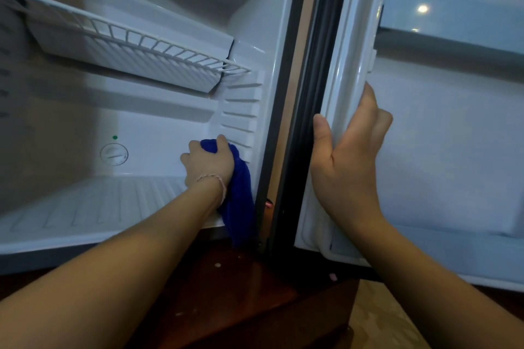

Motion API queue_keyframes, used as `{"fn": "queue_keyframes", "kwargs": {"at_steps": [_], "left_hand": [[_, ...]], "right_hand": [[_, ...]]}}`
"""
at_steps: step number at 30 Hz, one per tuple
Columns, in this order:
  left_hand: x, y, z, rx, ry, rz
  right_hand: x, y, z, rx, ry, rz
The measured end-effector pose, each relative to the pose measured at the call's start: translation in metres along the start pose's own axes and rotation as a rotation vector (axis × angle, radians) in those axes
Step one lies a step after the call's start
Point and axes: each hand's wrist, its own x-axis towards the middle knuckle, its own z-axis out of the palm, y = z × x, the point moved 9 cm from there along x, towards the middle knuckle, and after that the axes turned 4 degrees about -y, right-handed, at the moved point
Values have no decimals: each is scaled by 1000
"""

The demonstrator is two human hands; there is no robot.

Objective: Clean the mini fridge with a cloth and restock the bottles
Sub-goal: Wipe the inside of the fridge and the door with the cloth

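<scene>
A: Head view, what have I got?

B: My left hand (pixel 208 163) grips the blue cloth (pixel 238 198), pressed low in the fridge (pixel 158 133) at the back right corner, beside the ribbed side wall. My right hand (pixel 348 156) holds the open door (pixel 442 133) by its edge, thumb on the gasket, fingers wrapped over.

A: Progress?

B: I'd say mid-wipe. The wire shelf (pixel 136 42) is bare, no bottles in sight. Restocking is all still to do.

Left hand's fingers (pixel 220 141) mostly buried in blue cloth (pixel 240 195); fridge door (pixel 453 136) cropped at right edge.
</scene>
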Motion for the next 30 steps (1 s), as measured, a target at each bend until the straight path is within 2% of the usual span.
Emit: {"fn": "queue_keyframes", "kwargs": {"at_steps": [4, 12, 17, 23, 30], "left_hand": [[-29, 13, 1, -79, -29, 62], [-51, 18, 5, 5, 20, 182], [-11, 4, 6, -32, 46, 53], [46, -18, 9, 10, 6, -55], [48, -17, 2, 33, -41, -63]], "right_hand": [[-2, 1, -3, -11, -20, 43], [-5, 6, -9, -18, -13, 69], [0, 15, -9, 17, -27, 42], [0, 25, -9, 64, -26, 25], [3, 25, -6, 63, -24, 47]]}}
